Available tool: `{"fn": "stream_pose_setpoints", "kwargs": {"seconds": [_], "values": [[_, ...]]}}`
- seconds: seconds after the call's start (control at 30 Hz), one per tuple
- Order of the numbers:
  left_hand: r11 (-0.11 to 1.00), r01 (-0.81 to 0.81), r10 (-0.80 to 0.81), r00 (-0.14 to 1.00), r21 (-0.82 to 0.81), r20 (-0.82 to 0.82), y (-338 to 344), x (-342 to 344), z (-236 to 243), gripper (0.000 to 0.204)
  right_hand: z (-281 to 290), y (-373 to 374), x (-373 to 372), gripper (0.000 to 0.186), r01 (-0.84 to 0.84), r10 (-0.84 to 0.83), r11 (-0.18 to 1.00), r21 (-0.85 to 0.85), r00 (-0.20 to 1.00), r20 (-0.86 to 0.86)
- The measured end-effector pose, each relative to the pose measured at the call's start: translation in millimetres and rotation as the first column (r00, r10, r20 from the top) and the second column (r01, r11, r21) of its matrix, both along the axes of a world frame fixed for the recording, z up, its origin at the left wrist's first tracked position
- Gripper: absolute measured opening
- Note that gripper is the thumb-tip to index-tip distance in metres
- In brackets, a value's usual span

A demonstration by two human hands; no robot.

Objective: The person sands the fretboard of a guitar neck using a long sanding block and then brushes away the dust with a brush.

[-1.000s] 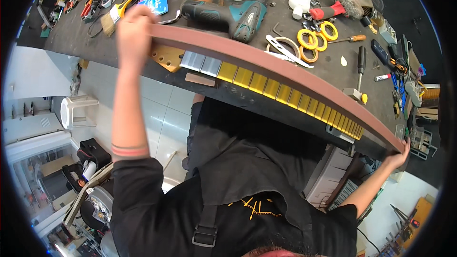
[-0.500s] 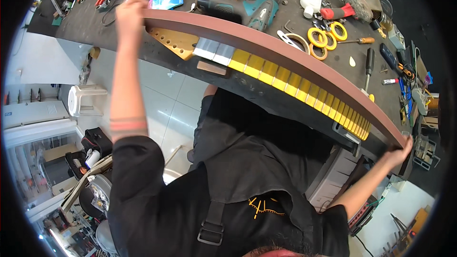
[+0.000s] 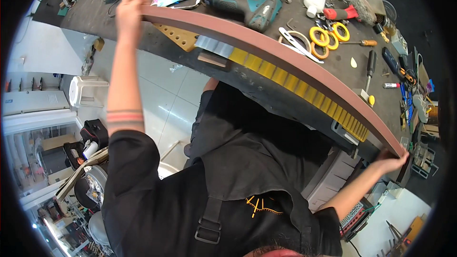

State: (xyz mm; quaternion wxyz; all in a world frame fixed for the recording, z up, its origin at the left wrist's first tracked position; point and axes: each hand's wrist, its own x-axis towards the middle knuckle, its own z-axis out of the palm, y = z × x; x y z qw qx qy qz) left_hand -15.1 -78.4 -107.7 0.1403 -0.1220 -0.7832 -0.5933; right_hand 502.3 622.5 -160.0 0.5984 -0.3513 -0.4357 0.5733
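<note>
A long reddish-brown bar (image 3: pixel 238 34) runs across the front of the workbench, looking curved in this view. My left hand (image 3: pixel 131 13), slightly blurred, is closed around its left end. At the far right end, my right hand (image 3: pixel 391 163) grips the bar with fingers wrapped about it. Along the bar's near side lies a row of narrow yellow pieces (image 3: pixel 285 80), with silver pieces (image 3: pixel 214 46) at the row's left. Whether the bar touches them I cannot tell. A tan wooden piece with holes (image 3: pixel 178 37) sits left of the row, partly behind the bar.
Beyond the bar lie a teal-and-black cordless drill (image 3: pixel 259 12), a white bottle (image 3: pixel 314 1), yellow tape rings (image 3: pixel 331 37), a red-handled brush (image 3: pixel 340 13) and a black screwdriver (image 3: pixel 370 64). A white stool (image 3: pixel 88 90) stands on the floor at the left.
The bar and both hands have shifted slightly, the right end a little down and left. Both hands keep their grip. The whole view has also moved a little.
</note>
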Motion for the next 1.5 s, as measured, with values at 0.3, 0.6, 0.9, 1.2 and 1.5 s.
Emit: {"fn": "stream_pose_setpoints", "kwargs": {"seconds": [0.3, 0.6, 0.9, 1.2, 1.5], "values": [[0.967, 0.246, -0.249, 0.968, 0.064, 0.042, 133.7, 93.1, -4.4, 0.016, 7.5, 116.8, 105.4, 0.038, 0.029, -0.029, 1.000, 0.003, 0.993, 0.115], [0.977, -0.064, 0.054, 0.997, 0.204, 0.057, -56.2, -30.3, -3.8, 0.017, 1.7, -21.4, -8.8, 0.033, -0.361, 0.346, 0.931, 0.042, 0.917, 0.199], [0.987, -0.049, 0.047, 0.999, -0.154, -0.020, 56.0, 16.0, 5.2, 0.018, -2.5, 93.6, 73.2, 0.031, -0.210, 0.205, 0.977, 0.027, 0.971, 0.126], [0.963, 0.269, -0.265, 0.959, 0.033, -0.102, 136.6, 84.8, -11.2, 0.014, 22.7, 144.7, 151.5, 0.038, 0.052, -0.045, 0.998, -0.040, 0.984, 0.170], [0.981, -0.127, 0.131, 0.991, 0.145, -0.020, -72.8, -42.5, -7.6, 0.020, -9.6, 1.4, 2.3, 0.032, -0.624, 0.624, 0.781, 0.003, 0.781, -0.018]]}}
